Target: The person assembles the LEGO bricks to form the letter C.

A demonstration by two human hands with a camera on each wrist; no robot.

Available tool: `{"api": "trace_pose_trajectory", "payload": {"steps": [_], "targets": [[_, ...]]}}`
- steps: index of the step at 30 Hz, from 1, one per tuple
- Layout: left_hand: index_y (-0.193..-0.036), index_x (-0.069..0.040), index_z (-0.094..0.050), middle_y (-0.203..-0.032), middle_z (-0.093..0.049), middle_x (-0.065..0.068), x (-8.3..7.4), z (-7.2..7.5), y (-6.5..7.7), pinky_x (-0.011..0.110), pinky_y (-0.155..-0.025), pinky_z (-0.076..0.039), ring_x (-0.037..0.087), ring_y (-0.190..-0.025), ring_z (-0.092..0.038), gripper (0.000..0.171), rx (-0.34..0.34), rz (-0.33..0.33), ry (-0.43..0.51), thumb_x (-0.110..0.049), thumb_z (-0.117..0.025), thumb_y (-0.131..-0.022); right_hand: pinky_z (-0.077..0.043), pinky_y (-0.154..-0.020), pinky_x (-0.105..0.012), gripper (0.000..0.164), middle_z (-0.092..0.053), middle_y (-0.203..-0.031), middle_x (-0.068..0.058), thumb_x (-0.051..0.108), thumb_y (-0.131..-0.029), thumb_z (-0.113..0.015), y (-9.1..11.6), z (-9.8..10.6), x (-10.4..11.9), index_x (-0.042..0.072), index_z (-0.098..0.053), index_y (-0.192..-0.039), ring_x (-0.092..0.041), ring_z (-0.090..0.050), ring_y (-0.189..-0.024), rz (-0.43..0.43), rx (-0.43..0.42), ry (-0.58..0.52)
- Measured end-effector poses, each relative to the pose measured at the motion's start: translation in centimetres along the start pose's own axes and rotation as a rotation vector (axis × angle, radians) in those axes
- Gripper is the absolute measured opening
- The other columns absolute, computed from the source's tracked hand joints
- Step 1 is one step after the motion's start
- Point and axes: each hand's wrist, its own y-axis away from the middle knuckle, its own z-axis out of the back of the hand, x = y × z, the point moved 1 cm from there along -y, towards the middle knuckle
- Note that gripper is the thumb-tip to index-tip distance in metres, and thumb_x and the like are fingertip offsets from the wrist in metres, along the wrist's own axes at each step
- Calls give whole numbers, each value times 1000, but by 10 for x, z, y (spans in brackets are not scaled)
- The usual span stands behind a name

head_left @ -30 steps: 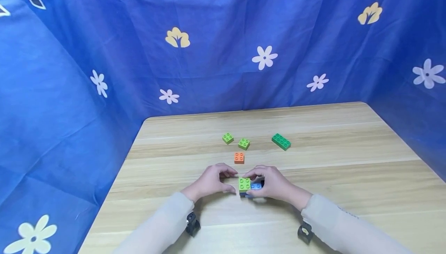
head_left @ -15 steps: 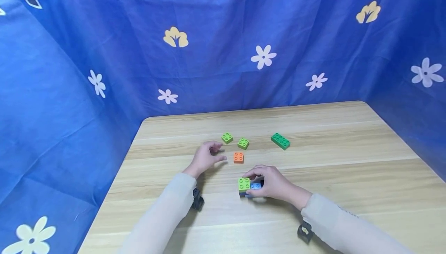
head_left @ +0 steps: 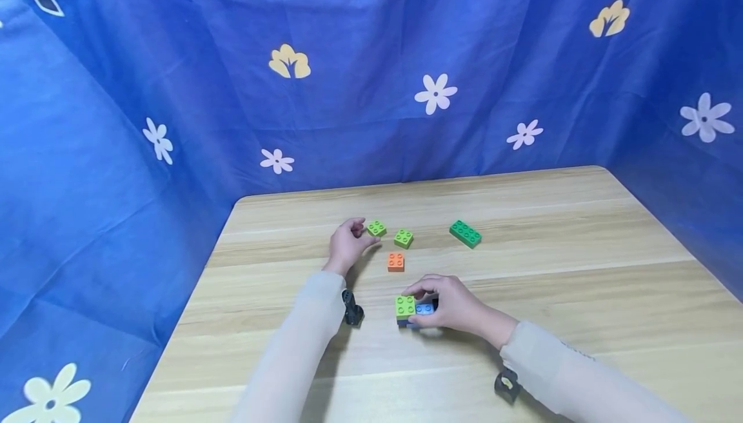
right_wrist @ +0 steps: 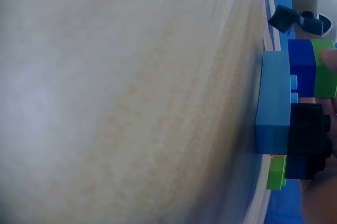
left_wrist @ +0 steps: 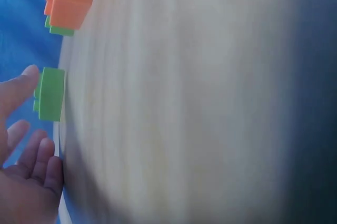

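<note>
Left hand: the left hand point(head_left: 346, 242) is out at the far lime brick point(head_left: 376, 228), fingers loose and spread, fingertips point(left_wrist: 23, 79) right at the brick's edge, nothing gripped.
Lime brick: sitting flat on the counter point(head_left: 580, 268), studs up, at the left end of the loose group.
Right hand: the right hand point(head_left: 453, 304) is curled round the stack point(head_left: 413, 310) near the front, thumb and fingers clamped on its sides.
Stack: on the counter, a light blue base plate point(right_wrist: 273, 103) at the bottom, then a dark blue brick point(right_wrist: 301, 63), a black brick point(right_wrist: 308, 134) and a lime brick on top at the left end.
Second lime brick: another lime brick point(head_left: 403, 238) lies just right of the first, apart from it.
Orange brick: the orange brick point(head_left: 396, 262) sits between the loose group and the stack.
Green brick: the long green brick point(head_left: 465, 234) lies well off to the right.
Backdrop: blue cloth point(head_left: 174, 88) with flowers round the counter.
</note>
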Motion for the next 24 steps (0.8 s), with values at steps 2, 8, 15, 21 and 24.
{"api": "trace_pose_trajectory", "payload": {"steps": [2,8,15,21,24], "targets": [[-126,0,-56,-113,-61,14,-1,-3,-2,37,-95,-45,28,-107,-57,60,-3,12,-14,-15,-82,-74,-52,-83,-29,42,-66,-100,7,20,-72,-84,0,0,0,14,-69,-111,-8,-62,-87,1,-3,1],[-124,-2,-59,-113,-62,13,-5,-11,-7,37,-94,-45,27,-106,-56,57,-10,46,-99,-16,-82,-74,-51,-82,-27,42,-66,-100,7,20,-72,-83,-1,0,1,13,-69,-111,-8,-62,-87,0,-7,-1],[-117,0,-63,-106,-63,13,-6,-14,-10,39,-88,-47,27,-99,-57,45,-14,46,-195,-17,-79,-79,-52,-81,-27,41,-67,-99,5,17,-71,-84,-1,1,3,12,-70,-109,-12,-64,-86,2,-12,-24],[-114,1,-64,-100,-63,12,-6,-11,-7,38,-84,-47,26,-93,-57,41,8,19,-204,-15,-78,-79,-52,-80,-27,41,-67,-99,6,17,-71,-84,-1,2,5,12,-70,-109,-13,-64,-87,-9,-7,-33],[-113,1,-64,-99,-64,12,-4,-8,-4,38,-84,-48,26,-92,-57,39,38,-12,-185,-13,-77,-80,-52,-80,-27,40,-67,-99,6,18,-71,-84,-1,2,4,12,-70,-109,-12,-63,-87,-11,-7,-21]]}}
